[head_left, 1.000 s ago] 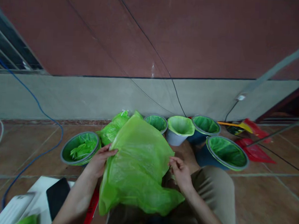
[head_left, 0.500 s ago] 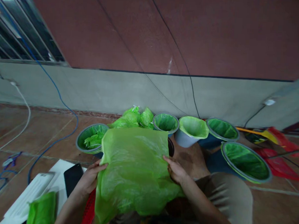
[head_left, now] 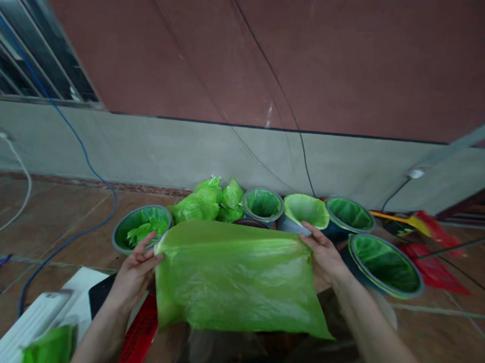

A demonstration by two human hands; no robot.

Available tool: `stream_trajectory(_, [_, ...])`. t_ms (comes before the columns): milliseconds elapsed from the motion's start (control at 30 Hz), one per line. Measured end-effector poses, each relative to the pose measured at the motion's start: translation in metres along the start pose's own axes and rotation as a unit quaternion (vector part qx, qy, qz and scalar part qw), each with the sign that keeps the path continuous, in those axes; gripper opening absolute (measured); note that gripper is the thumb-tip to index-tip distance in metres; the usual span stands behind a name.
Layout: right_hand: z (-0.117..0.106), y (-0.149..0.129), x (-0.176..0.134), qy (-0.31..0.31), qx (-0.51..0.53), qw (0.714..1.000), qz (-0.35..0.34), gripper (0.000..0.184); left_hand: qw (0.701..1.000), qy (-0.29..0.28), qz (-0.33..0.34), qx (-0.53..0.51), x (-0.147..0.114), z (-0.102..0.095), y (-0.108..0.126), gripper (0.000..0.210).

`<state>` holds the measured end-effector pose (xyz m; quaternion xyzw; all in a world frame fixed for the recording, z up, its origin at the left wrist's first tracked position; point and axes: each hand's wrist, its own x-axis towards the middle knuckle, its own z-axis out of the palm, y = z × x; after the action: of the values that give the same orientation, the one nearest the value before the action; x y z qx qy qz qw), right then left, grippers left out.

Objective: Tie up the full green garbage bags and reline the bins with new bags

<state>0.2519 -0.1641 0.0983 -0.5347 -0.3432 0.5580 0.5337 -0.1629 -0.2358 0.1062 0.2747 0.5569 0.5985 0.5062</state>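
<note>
Near the leftmost grey-rimmed bin (head_left: 116, 239), green plastic bag (head_left: 237, 279) spread wide: left hand (head_left: 135, 268) pinching one upper corner, right hand (head_left: 323, 253) pinching near the other, forefinger extended. Uneven pulling could tear thin film; a loose pinch could drop an edge.

1. No text, label, brand, number or sign can be read anywhere in the head view
2. On the flat, bright-red object with a patterned surface (head_left: 139, 333), at the bottom and left of centre, rows of small dark marks run along the surface; whether they are letters or only holes cannot be told
3. On the long, white, box-like casing (head_left: 36, 319) at the lower left, a small grey mark sits near the far end, too small and blurred to make out as a logo, a word or a number
</note>
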Motion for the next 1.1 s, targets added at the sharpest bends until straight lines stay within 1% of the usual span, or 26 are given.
stream_trajectory(100, [-0.005, -0.027, -0.014, -0.076, -0.024, 0.997, -0.007, 0.071, 0.998, -0.044, 0.024, 0.022, 0.005, 0.009, 0.019, 0.093])
stream_trajectory(167, [-0.011, -0.039, -0.020, -0.119, -0.057, 0.991, -0.012, 0.076, 0.995, -0.067, 0.043, 0.061, 0.013, 0.013, 0.030, 0.090])
stream_trajectory(233, [-0.019, -0.044, -0.020, -0.134, -0.104, 0.985, -0.025, 0.077, 0.985, -0.091, 0.070, 0.130, 0.022, 0.016, 0.040, 0.084])
stream_trajectory(267, [-0.023, -0.045, -0.018, -0.135, -0.133, 0.981, -0.036, 0.074, 0.974, -0.097, 0.091, 0.185, 0.027, 0.017, 0.044, 0.078])
stream_trajectory(300, [-0.027, -0.044, -0.015, -0.133, -0.167, 0.976, -0.052, 0.070, 0.956, -0.096, 0.116, 0.251, 0.032, 0.018, 0.047, 0.071])
stream_trajectory(333, [-0.030, -0.042, -0.011, -0.127, -0.210, 0.967, -0.074, 0.063, 0.930, -0.090, 0.147, 0.324, 0.037, 0.019, 0.049, 0.062])
stream_trajectory(367, [-0.034, -0.040, -0.007, -0.116, -0.261, 0.953, -0.102, 0.056, 0.897, -0.080, 0.181, 0.395, 0.041, 0.021, 0.051, 0.053])
stream_trajectory(433, [-0.039, -0.037, -0.001, -0.084, -0.381, 0.906, -0.162, 0.040, 0.826, -0.062, 0.252, 0.500, 0.048, 0.025, 0.052, 0.037])
stream_trajectory(467, [-0.041, -0.037, 0.000, -0.067, -0.438, 0.877, -0.187, 0.034, 0.797, -0.056, 0.283, 0.531, 0.051, 0.027, 0.052, 0.031])
stream_trajectory(500, [-0.042, -0.036, 0.001, -0.053, -0.486, 0.848, -0.206, 0.029, 0.774, -0.050, 0.308, 0.551, 0.053, 0.030, 0.051, 0.028])
stream_trajectory(533, [-0.043, -0.036, 0.001, -0.043, -0.521, 0.824, -0.217, 0.025, 0.757, -0.042, 0.330, 0.562, 0.054, 0.032, 0.051, 0.025])
stream_trajectory(567, [-0.045, -0.036, 0.000, -0.037, -0.545, 0.807, -0.224, 0.022, 0.746, -0.032, 0.347, 0.567, 0.055, 0.034, 0.051, 0.023])
stream_trajectory(600, [-0.046, -0.037, -0.001, -0.033, -0.558, 0.797, -0.229, 0.021, 0.741, -0.025, 0.362, 0.566, 0.055, 0.036, 0.052, 0.021])
stream_trajectory(633, [-0.048, -0.038, -0.002, -0.030, -0.560, 0.793, -0.236, 0.021, 0.739, -0.023, 0.377, 0.557, 0.054, 0.038, 0.054, 0.020])
stream_trajectory(667, [-0.050, -0.039, -0.004, -0.026, -0.552, 0.797, -0.246, 0.020, 0.742, -0.028, 0.392, 0.543, 0.052, 0.039, 0.056, 0.019])
stream_trajectory(700, [-0.053, -0.040, -0.005, -0.025, -0.533, 0.806, -0.257, 0.019, 0.750, -0.039, 0.403, 0.524, 0.049, 0.041, 0.060, 0.018])
stream_trajectory(733, [-0.055, -0.041, -0.007, -0.024, -0.503, 0.821, -0.268, 0.017, 0.763, -0.056, 0.406, 0.499, 0.045, 0.042, 0.064, 0.016])
stream_trajectory(767, [-0.058, -0.042, -0.008, -0.023, -0.464, 0.842, -0.274, 0.015, 0.784, -0.075, 0.402, 0.467, 0.041, 0.042, 0.068, 0.015])
stream_trajectory(833, [-0.060, -0.043, -0.011, -0.028, -0.356, 0.897, -0.261, 0.013, 0.845, -0.114, 0.358, 0.381, 0.033, 0.042, 0.075, 0.016])
stream_trajectory(900, [-0.057, -0.041, -0.013, -0.035, -0.224, 0.950, -0.215, 0.021, 0.904, -0.134, 0.285, 0.288, 0.029, 0.040, 0.078, 0.021])
stream_trajectory(933, [-0.053, -0.039, -0.013, -0.030, -0.160, 0.968, -0.190, 0.026, 0.925, -0.129, 0.254, 0.250, 0.028, 0.040, 0.079, 0.024])
stream_trajectory(967, [-0.048, -0.036, -0.013, -0.018, -0.107, 0.980, -0.168, 0.031, 0.938, -0.116, 0.235, 0.226, 0.028, 0.040, 0.079, 0.026])
stream_trajectory(1000, [-0.042, -0.032, -0.012, 0.005, -0.068, 0.986, -0.153, 0.035, 0.941, -0.093, 0.237, 0.222, 0.029, 0.042, 0.079, 0.028])
stream_trajectory(1033, [-0.035, -0.028, -0.010, 0.033, -0.044, 0.988, -0.143, 0.038, 0.935, -0.060, 0.257, 0.239, 0.030, 0.044, 0.078, 0.028])
stream_trajectory(1067, [-0.028, -0.025, -0.008, 0.058, -0.034, 0.989, -0.134, 0.039, 0.917, -0.018, 0.288, 0.275, 0.030, 0.047, 0.078, 0.027])
stream_trajectory(1100, [-0.022, -0.021, -0.005, 0.074, -0.033, 0.989, -0.127, 0.037, 0.890, 0.027, 0.318, 0.324, 0.031, 0.050, 0.077, 0.025])
